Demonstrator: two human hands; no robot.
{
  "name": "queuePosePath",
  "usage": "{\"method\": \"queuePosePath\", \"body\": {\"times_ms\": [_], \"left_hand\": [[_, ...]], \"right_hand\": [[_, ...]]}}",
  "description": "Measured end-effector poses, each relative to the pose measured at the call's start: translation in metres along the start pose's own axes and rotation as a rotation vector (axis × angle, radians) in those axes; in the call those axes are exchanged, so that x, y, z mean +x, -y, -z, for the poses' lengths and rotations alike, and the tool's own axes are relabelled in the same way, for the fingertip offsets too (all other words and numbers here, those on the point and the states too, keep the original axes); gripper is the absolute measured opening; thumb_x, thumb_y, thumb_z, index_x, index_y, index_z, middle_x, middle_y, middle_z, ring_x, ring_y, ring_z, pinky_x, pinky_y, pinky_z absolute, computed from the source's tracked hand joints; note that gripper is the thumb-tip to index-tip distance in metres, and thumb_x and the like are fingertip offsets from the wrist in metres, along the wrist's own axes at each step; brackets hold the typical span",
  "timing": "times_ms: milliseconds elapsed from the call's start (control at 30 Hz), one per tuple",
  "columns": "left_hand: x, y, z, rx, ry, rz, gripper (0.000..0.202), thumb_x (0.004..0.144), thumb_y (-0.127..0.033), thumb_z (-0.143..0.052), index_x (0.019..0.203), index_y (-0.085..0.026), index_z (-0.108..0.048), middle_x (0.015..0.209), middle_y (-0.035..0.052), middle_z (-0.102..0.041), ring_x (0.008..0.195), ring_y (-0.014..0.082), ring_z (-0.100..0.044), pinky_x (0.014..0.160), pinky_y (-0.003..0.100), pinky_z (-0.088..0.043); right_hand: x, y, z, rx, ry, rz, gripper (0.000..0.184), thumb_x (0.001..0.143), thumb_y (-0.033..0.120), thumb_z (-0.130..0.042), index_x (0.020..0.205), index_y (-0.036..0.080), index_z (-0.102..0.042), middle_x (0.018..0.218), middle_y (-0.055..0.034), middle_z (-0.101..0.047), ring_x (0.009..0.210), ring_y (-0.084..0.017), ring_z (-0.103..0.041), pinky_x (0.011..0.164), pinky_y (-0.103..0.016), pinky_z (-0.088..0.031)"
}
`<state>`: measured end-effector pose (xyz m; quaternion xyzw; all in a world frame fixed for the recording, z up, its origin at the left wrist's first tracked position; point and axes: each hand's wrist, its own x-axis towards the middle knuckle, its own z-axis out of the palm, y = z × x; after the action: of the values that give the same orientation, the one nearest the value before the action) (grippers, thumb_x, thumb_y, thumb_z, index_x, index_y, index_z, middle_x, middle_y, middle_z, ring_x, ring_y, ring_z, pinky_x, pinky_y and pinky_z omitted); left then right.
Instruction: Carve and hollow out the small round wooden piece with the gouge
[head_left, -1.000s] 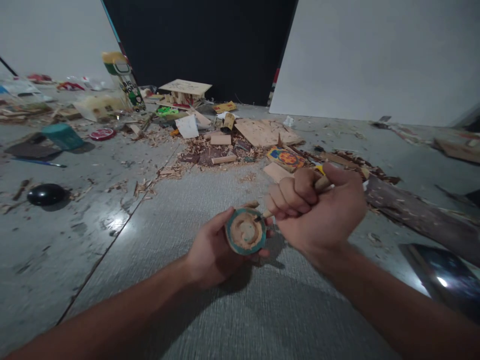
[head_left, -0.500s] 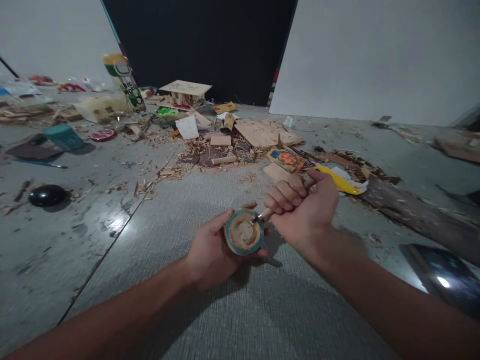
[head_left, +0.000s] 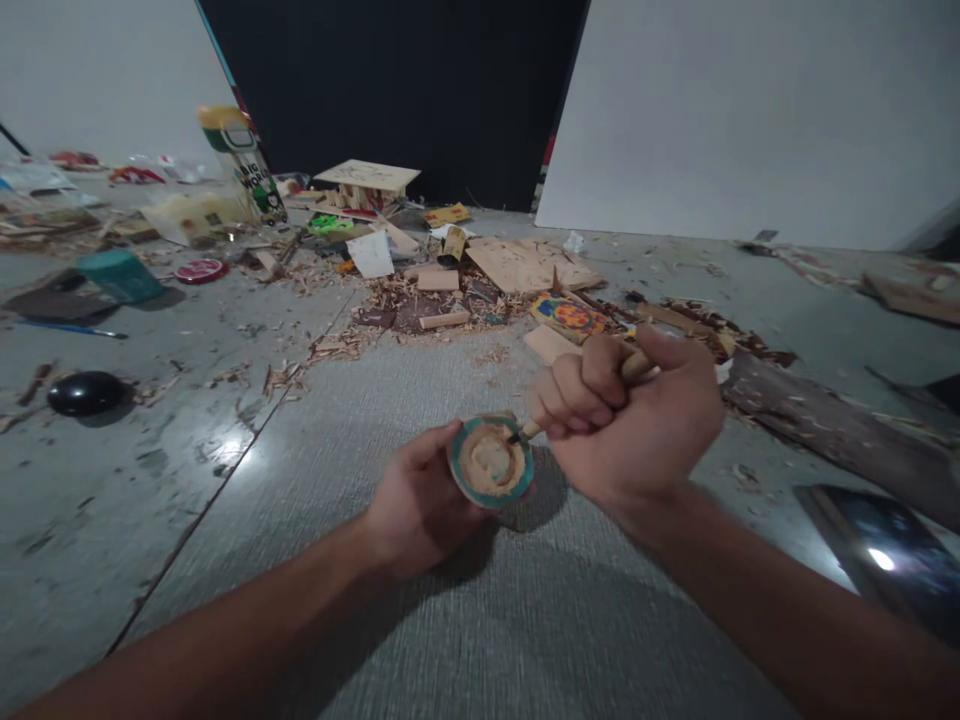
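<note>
My left hand (head_left: 416, 505) is wrapped round a small round wooden piece (head_left: 490, 462) with a teal rim and a pale, hollowed face turned toward me. A carving tool (head_left: 577, 402) with a light wooden handle is gripped in the fist of my right hand (head_left: 630, 420). Its dark metal tip rests on the right inner edge of the hollow. Both hands hover just above the grey floor (head_left: 420, 620) in the middle of the view.
Wood shavings and offcuts (head_left: 420, 300) litter the floor ahead, with a plywood sheet (head_left: 525, 262), a small wooden model (head_left: 367, 180), a colourful painted block (head_left: 571, 316), a teal box (head_left: 120, 273), a black rounded object (head_left: 79, 392) at left and a dark bark plank (head_left: 832, 430) at right.
My right fist has moved back toward me and the tool tip has shifted along the hollow's right edge. The left hand has turned the piece slightly. The yellow object behind my right hand is now hidden.
</note>
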<state>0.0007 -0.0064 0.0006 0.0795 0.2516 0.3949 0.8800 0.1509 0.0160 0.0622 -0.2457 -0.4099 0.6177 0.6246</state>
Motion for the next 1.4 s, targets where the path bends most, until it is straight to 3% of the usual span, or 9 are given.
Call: {"method": "queuePosePath", "body": {"times_ms": [67,167,233,333,567,933,1067,1267,1400], "left_hand": [[0.000,0.000,0.006,-0.009,0.075,0.019,0.039,0.095,-0.029,-0.037,0.097,-0.010,-0.071,0.089,0.0094,-0.072,0.078,0.0179,-0.064,0.078,0.035,-0.054],[0.000,0.000,0.010,0.004,0.153,0.054,0.041,0.095,-0.036,-0.039,0.110,-0.013,-0.069,0.106,0.0122,-0.071,0.096,0.0248,-0.064,0.089,0.049,-0.051],[0.001,0.000,0.009,0.028,0.146,0.054,0.041,0.097,-0.039,-0.039,0.114,-0.014,-0.068,0.111,0.0126,-0.070,0.103,0.0261,-0.062,0.095,0.053,-0.048],[0.001,0.001,0.005,0.047,0.075,0.044,0.041,0.099,-0.039,-0.037,0.110,-0.015,-0.068,0.108,0.0116,-0.070,0.101,0.0237,-0.062,0.095,0.048,-0.049],[-0.002,0.000,-0.008,0.035,-0.140,0.051,0.037,0.099,-0.034,-0.038,0.105,-0.014,-0.069,0.103,0.0101,-0.070,0.092,0.0234,-0.063,0.091,0.052,-0.050],[-0.003,0.000,-0.009,0.020,-0.124,0.035,0.037,0.099,-0.032,-0.039,0.104,-0.012,-0.069,0.099,0.0113,-0.070,0.084,0.0234,-0.065,0.085,0.053,-0.053],[-0.003,0.000,-0.007,0.032,-0.082,0.024,0.040,0.100,-0.035,-0.037,0.112,-0.013,-0.068,0.112,0.0131,-0.069,0.095,0.0237,-0.066,0.086,0.047,-0.055],[0.001,0.002,0.007,0.009,0.049,0.019,0.036,0.099,-0.039,-0.042,0.107,-0.016,-0.068,0.108,0.0100,-0.071,0.101,0.0221,-0.066,0.095,0.045,-0.053],[0.001,0.001,0.007,0.010,0.014,0.025,0.038,0.099,-0.040,-0.040,0.106,-0.016,-0.068,0.106,0.0095,-0.071,0.098,0.0213,-0.066,0.093,0.044,-0.053]], "right_hand": [[-0.004,-0.001,0.000,-0.059,0.067,0.031,0.046,0.079,0.042,-0.051,0.046,0.022,-0.028,0.041,0.0042,-0.018,0.039,-0.011,-0.020,0.042,-0.029,-0.023],[-0.009,0.000,-0.001,-0.118,0.135,0.079,0.046,0.080,0.044,-0.053,0.046,0.023,-0.031,0.042,0.0036,-0.022,0.041,-0.012,-0.024,0.045,-0.031,-0.027],[-0.010,0.001,-0.001,-0.145,0.168,0.099,0.047,0.080,0.044,-0.054,0.046,0.023,-0.032,0.043,0.0034,-0.023,0.042,-0.012,-0.025,0.046,-0.032,-0.028],[-0.010,-0.001,-0.003,-0.162,0.177,0.111,0.049,0.081,0.046,-0.056,0.046,0.023,-0.030,0.043,0.0035,-0.022,0.042,-0.013,-0.025,0.046,-0.032,-0.029],[0.002,-0.008,-0.001,0.073,-0.122,0.006,0.046,0.073,0.039,-0.054,0.044,0.022,-0.023,0.039,0.0057,-0.013,0.037,-0.010,-0.013,0.038,-0.028,-0.015],[0.014,-0.002,0.005,0.271,-0.397,-0.190,0.035,0.072,0.032,-0.039,0.052,0.022,-0.012,0.039,0.0059,-0.012,0.038,-0.010,-0.009,0.037,-0.027,-0.015],[0.009,0.003,-0.001,0.195,-0.265,-0.113,0.038,0.073,0.033,-0.042,0.048,0.021,-0.017,0.040,0.0048,-0.013,0.039,-0.010,-0.011,0.039,-0.027,-0.016],[-0.007,0.001,-0.006,-0.139,0.120,0.089,0.048,0.079,0.043,-0.055,0.044,0.022,-0.030,0.041,0.0042,-0.021,0.040,-0.012,-0.023,0.045,-0.029,-0.026],[-0.008,0.000,-0.004,-0.187,0.166,0.089,0.050,0.080,0.047,-0.057,0.044,0.022,-0.032,0.041,0.0040,-0.023,0.041,-0.012,-0.027,0.046,-0.030,-0.029]]}}
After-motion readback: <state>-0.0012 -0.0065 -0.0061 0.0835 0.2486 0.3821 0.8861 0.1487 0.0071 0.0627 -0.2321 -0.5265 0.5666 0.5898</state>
